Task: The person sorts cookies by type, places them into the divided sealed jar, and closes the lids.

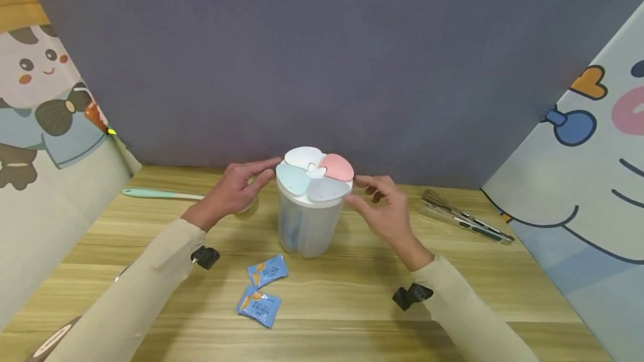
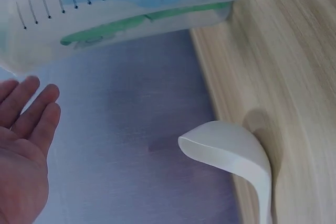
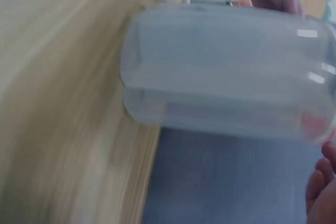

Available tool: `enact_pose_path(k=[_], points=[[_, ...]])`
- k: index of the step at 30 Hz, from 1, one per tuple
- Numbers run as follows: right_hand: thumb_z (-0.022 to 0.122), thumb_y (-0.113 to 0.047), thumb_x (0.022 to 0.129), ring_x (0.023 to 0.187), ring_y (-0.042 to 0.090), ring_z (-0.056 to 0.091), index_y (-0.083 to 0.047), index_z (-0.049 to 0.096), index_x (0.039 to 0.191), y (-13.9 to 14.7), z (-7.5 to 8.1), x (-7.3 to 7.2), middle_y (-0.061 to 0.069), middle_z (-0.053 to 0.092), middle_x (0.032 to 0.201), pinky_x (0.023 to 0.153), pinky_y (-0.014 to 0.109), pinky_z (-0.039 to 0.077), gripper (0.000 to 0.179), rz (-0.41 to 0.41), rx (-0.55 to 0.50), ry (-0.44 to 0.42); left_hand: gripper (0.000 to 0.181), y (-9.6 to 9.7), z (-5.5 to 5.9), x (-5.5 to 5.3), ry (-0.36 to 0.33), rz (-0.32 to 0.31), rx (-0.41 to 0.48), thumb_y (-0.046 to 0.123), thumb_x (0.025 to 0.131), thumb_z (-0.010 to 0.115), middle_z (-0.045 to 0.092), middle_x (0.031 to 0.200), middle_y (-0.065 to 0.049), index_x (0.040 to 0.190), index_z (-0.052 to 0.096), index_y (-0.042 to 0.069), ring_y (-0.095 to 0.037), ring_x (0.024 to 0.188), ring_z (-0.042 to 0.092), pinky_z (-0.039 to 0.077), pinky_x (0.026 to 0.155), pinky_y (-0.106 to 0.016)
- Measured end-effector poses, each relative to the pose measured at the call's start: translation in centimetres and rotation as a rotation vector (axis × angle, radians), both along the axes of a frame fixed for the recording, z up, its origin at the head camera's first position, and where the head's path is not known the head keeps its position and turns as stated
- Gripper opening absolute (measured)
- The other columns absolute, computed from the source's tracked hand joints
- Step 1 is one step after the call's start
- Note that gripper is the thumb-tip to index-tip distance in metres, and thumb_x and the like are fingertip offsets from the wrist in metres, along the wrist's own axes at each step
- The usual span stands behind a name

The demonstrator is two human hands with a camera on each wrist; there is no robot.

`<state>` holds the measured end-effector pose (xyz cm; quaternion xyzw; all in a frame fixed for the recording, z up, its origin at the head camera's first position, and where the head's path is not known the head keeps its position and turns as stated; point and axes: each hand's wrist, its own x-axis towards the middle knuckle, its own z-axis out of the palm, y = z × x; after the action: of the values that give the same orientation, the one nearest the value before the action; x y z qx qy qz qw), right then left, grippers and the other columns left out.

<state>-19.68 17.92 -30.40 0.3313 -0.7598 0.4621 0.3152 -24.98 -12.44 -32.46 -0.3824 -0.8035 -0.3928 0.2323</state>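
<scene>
A translucent plastic storage canister (image 1: 309, 228) stands upright on the wooden table, its round lid (image 1: 329, 189) split into white, pink, grey and mint flaps. My left hand (image 1: 232, 191) is at the lid's left edge, index finger and thumb stretched out to the rim. In the left wrist view its fingers (image 2: 37, 111) are loosely extended near the canister's top, beside printed measuring marks. On the opposite side my right hand (image 1: 384, 208) has its thumb and bent fingers at the lid's right edge. Blue packets show dimly through the canister wall.
Two small blue snack packets (image 1: 268, 271) lie in front of the canister. A ladle (image 2: 226, 142) with a mint handle lies behind my left hand. Metal tongs (image 1: 468, 218) rest at the right. A grey panel (image 1: 322, 60) rises behind the table.
</scene>
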Motion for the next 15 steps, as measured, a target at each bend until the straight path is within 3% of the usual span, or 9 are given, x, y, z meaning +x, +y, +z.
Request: enact_pose_path(k=[4, 7, 11, 15], points=[[0.074, -0.034, 0.084, 0.103, 0.044, 0.051, 0.011, 0.048, 0.130, 0.5, 0.7, -1.1, 0.029, 0.052, 0.125, 0.078, 0.056, 0.046, 0.069, 0.109, 0.022, -0.150, 0.048, 0.3, 0.5, 0.7, -0.019, -0.001, 0.024, 0.024, 0.090, 0.067, 0.054, 0.132, -0.011, 0.130, 0.056, 0.001, -0.026, 0.116, 0.054, 0.043, 0.098, -0.044], [0.066, -0.054, 0.082, 0.117, 0.042, 0.044, 0.009, 0.039, 0.138, 0.6, 1.3, -2.0, 0.027, 0.041, 0.138, 0.090, 0.059, 0.041, 0.089, 0.200, 0.096, -0.248, 0.064, 0.7, 0.8, 1.2, -0.027, 0.007, 0.029, 0.035, 0.081, 0.075, 0.054, 0.133, -0.010, 0.132, 0.055, 0.003, -0.026, 0.119, 0.051, 0.041, 0.100, -0.044], [0.063, -0.059, 0.080, 0.127, 0.040, 0.037, 0.012, 0.038, 0.137, 0.3, 1.5, -2.6, 0.028, 0.037, 0.141, 0.093, 0.055, 0.041, 0.094, 0.275, 0.148, -0.300, 0.075, 1.1, 0.8, 1.4, -0.008, 0.013, 0.012, 0.043, 0.074, 0.079, 0.055, 0.132, -0.010, 0.133, 0.054, 0.004, -0.027, 0.120, 0.050, 0.041, 0.100, -0.045], [0.065, -0.061, 0.078, 0.121, 0.038, 0.041, 0.015, 0.044, 0.131, -0.1, 1.4, -2.6, 0.031, 0.039, 0.137, 0.086, 0.050, 0.046, 0.095, 0.258, 0.128, -0.277, 0.075, 1.2, 0.7, 1.1, 0.022, 0.011, -0.008, 0.045, 0.075, 0.078, 0.054, 0.132, -0.010, 0.133, 0.054, 0.004, -0.028, 0.121, 0.050, 0.041, 0.100, -0.045]])
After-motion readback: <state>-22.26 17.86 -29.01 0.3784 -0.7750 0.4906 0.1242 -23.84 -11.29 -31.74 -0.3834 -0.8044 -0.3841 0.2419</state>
